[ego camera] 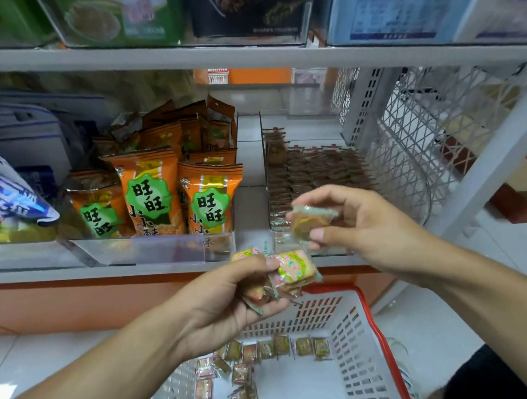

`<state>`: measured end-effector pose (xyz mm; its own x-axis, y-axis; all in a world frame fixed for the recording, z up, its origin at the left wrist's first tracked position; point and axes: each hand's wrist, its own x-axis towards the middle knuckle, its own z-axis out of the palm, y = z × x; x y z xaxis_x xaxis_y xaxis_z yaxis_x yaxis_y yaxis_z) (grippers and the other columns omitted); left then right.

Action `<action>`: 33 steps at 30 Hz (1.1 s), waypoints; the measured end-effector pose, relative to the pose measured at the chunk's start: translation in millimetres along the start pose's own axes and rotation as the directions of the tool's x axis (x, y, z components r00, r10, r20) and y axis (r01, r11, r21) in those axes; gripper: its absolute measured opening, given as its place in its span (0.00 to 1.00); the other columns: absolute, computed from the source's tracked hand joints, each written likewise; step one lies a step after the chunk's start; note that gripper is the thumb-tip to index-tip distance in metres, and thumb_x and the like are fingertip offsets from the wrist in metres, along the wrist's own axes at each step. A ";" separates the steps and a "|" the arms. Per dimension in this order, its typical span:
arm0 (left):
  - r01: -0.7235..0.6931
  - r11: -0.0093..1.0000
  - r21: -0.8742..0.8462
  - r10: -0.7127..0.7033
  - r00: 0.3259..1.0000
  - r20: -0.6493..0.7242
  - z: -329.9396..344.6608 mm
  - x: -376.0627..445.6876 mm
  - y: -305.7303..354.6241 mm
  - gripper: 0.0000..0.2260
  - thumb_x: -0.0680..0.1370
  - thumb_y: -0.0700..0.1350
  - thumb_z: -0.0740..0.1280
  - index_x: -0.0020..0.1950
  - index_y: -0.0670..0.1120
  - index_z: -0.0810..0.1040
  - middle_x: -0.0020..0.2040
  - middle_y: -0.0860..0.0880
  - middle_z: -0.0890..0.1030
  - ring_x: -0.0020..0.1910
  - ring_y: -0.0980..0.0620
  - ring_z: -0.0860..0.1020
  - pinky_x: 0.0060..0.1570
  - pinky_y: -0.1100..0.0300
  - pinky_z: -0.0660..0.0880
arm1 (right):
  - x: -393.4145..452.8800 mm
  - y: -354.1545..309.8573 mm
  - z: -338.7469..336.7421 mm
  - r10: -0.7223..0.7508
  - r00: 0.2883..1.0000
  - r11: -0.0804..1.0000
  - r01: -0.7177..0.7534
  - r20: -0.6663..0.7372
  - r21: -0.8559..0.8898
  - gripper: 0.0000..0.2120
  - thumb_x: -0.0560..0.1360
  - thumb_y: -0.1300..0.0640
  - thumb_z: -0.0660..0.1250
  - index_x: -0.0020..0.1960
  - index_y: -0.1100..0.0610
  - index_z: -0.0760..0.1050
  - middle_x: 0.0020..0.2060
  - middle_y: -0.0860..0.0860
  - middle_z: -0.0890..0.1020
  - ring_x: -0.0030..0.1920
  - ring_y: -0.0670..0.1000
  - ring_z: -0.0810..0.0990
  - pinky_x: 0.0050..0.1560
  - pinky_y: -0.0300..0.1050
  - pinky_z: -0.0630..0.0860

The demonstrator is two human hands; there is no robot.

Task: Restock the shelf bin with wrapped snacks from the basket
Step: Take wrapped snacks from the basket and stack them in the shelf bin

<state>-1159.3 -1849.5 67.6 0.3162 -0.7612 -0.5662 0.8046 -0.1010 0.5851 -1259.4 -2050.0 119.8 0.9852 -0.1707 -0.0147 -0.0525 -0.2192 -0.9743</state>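
Observation:
My left hand point(230, 295) grips a bunch of small wrapped snacks point(293, 269) in front of the shelf edge, above the basket. My right hand point(358, 225) pinches one wrapped snack point(310, 221) between thumb and fingers, just at the front of the clear shelf bin point(329, 250). That bin holds rows of the same small brown packets point(315, 172), standing on edge. The white basket with a red rim point(366, 325) sits below on the floor, and several loose wrapped snacks point(264, 361) lie on its bottom.
Left of the bin stands another clear bin with orange snack bags point(152, 190). Blue and white packs point(8, 194) fill the far left. A white wire rack point(421, 148) stands to the right. An upper shelf point(248, 56) carries boxed goods.

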 end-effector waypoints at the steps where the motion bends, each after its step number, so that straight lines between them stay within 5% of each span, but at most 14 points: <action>1: -0.025 0.999 -0.046 0.024 0.999 -0.027 0.3 0.8 0.9 0.12 0.62 0.37 0.78 0.44 0.36 0.88 0.52 0.34 0.86 0.40 0.43 0.87 0.31 0.55 0.83 | 0.8 -0.9 -0.8 0.022 0.999 0.992 -0.018 -0.036 0.128 0.20 0.76 0.75 0.66 0.62 0.57 0.77 0.57 0.59 0.84 0.58 0.58 0.83 0.48 0.41 0.82; 5: -0.125 0.986 -0.114 0.113 0.988 -0.109 2.7 1.7 3.1 0.25 0.58 0.37 0.78 0.54 0.34 0.80 0.50 0.33 0.86 0.40 0.42 0.87 0.29 0.55 0.82 | 1.4 -1.3 -0.9 0.107 0.990 0.941 -0.072 -0.089 0.332 0.20 0.78 0.70 0.65 0.67 0.57 0.72 0.57 0.60 0.84 0.58 0.65 0.81 0.40 0.42 0.82; 9: -0.190 0.974 -0.123 0.171 0.974 -0.151 2.1 2.1 0.6 0.26 0.58 0.38 0.79 0.54 0.34 0.80 0.50 0.33 0.86 0.41 0.42 0.87 0.31 0.55 0.83 | 1.0 -1.9 1.5 0.163 0.977 0.925 -0.104 -0.135 0.366 0.16 0.76 0.65 0.68 0.64 0.58 0.75 0.53 0.57 0.86 0.45 0.50 0.84 0.36 0.37 0.78; 15: -0.349 0.927 -0.137 0.321 0.928 -0.189 2.8 2.2 -0.5 0.26 0.60 0.39 0.78 0.56 0.33 0.78 0.49 0.34 0.86 0.42 0.41 0.88 0.33 0.56 0.83 | -0.2 0.5 3.6 0.257 0.964 0.864 -0.198 -0.066 0.463 0.19 0.71 0.61 0.73 0.60 0.61 0.78 0.48 0.59 0.85 0.39 0.48 0.82 0.36 0.38 0.80; 20: -0.452 0.892 -0.026 0.438 0.876 -0.202 3.4 -1.0 0.9 0.25 0.60 0.42 0.79 0.55 0.36 0.79 0.46 0.37 0.87 0.42 0.44 0.87 0.36 0.56 0.83 | -1.1 6.0 13.0 0.319 0.948 0.851 -0.293 0.013 0.436 0.12 0.77 0.67 0.67 0.58 0.57 0.81 0.56 0.61 0.84 0.48 0.56 0.85 0.52 0.53 0.82; 25: -0.451 0.874 0.179 0.480 0.857 -0.184 2.8 -4.6 -1.2 0.26 0.62 0.43 0.80 0.57 0.39 0.78 0.45 0.38 0.87 0.38 0.46 0.86 0.35 0.58 0.82 | -4.0 -0.9 7.6 0.264 0.963 0.902 -0.264 0.046 0.341 0.22 0.68 0.67 0.74 0.62 0.58 0.77 0.49 0.60 0.82 0.42 0.56 0.82 0.37 0.46 0.82; 29: -0.456 0.855 0.249 0.502 0.847 -0.175 1.9 -6.1 -1.9 0.30 0.62 0.44 0.81 0.61 0.37 0.77 0.48 0.34 0.86 0.41 0.43 0.85 0.41 0.52 0.83 | -0.9 0.2 3.0 0.248 0.969 0.938 -0.242 0.008 0.247 0.17 0.69 0.75 0.72 0.53 0.59 0.80 0.50 0.61 0.86 0.46 0.54 0.84 0.50 0.46 0.81; 33: -0.462 0.848 0.260 0.511 0.844 -0.164 2.6 -7.6 -2.9 0.32 0.63 0.42 0.81 0.64 0.37 0.75 0.53 0.32 0.84 0.45 0.39 0.85 0.45 0.49 0.82 | -1.8 5.4 4.9 0.322 0.944 0.894 -0.326 0.065 0.307 0.22 0.67 0.68 0.73 0.59 0.56 0.82 0.55 0.59 0.86 0.57 0.57 0.84 0.61 0.49 0.79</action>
<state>-1165.4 -1845.1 71.7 0.7604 -0.5886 -0.2745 0.4050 0.0994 0.9089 -1260.7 -2046.1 113.5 0.9242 -0.1690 -0.3424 -0.3183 0.1544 -0.9353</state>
